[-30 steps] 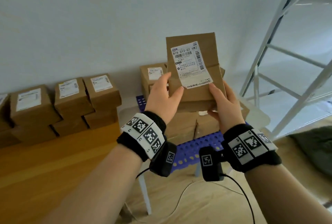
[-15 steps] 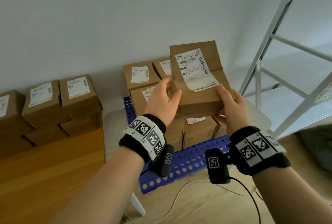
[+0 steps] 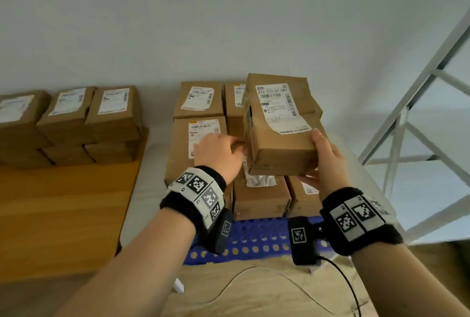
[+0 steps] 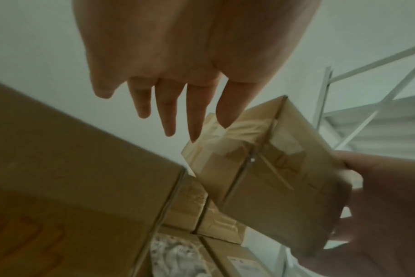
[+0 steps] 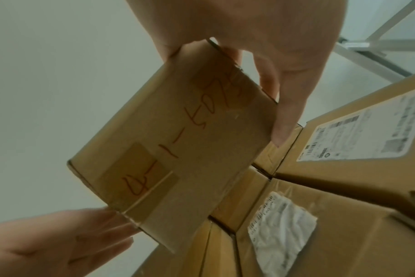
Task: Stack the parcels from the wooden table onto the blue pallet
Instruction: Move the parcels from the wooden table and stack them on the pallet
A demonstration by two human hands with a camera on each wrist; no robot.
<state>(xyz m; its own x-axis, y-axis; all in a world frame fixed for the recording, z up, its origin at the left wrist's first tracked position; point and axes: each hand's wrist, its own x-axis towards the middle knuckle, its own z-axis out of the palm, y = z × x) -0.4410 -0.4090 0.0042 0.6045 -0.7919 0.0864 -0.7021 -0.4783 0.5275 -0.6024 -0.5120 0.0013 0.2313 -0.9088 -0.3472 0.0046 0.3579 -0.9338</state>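
Observation:
A brown parcel [image 3: 279, 136] with a white label hangs tilted just above the parcels stacked on the blue pallet [image 3: 256, 238]. My right hand [image 3: 321, 161] grips its near right corner, thumb on top and fingers underneath. My left hand [image 3: 235, 147] touches the parcel's left end with straight fingers [image 4: 168, 116]. In the right wrist view the parcel's underside [image 5: 178, 150] shows orange handwriting. Stacked parcels [image 3: 259, 197] lie directly below it, and a taller stack [image 3: 195, 144] stands at its left.
The wooden table [image 3: 63, 215] on the left carries several more parcels [image 3: 71, 123] in two layers along the wall. A white metal frame [image 3: 407, 123] rises on the right. A cable [image 3: 254, 281] trails over the floor in front of the pallet.
The parcel has come down and forward over the pallet stack. My left hand has slid from holding its near edge to touching its left end with straight fingers.

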